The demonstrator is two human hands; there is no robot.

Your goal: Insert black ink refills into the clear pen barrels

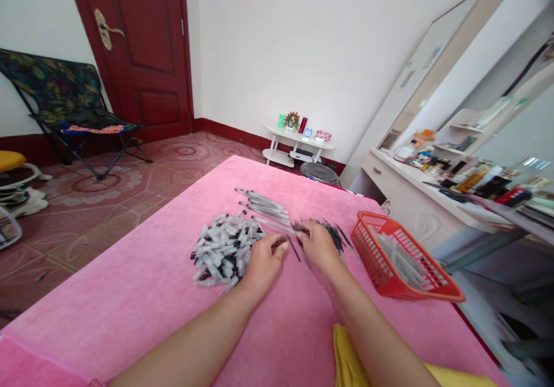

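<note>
Over the pink-covered table, my left hand (265, 260) is closed, thumb and forefinger drawn together beside a heap of clear pen caps with black parts (223, 248). What its fingertips hold is hard to make out. My right hand (319, 245) pinches the near end of a clear pen (270, 223), which points away to the left. A thin black refill (294, 248) lies slanted between the hands. Beyond them is a row of clear pens with dark tips (264, 205). Dark refills (333, 234) lie in a pile just past my right hand, partly hidden by it.
A red plastic basket (381, 271) holding clear pen barrels (402, 263) stands on the right of the pink cloth (173, 271). Yellow cloth (346, 358) lies under my right forearm. A cluttered dresser (398, 185) is beyond the table's right edge.
</note>
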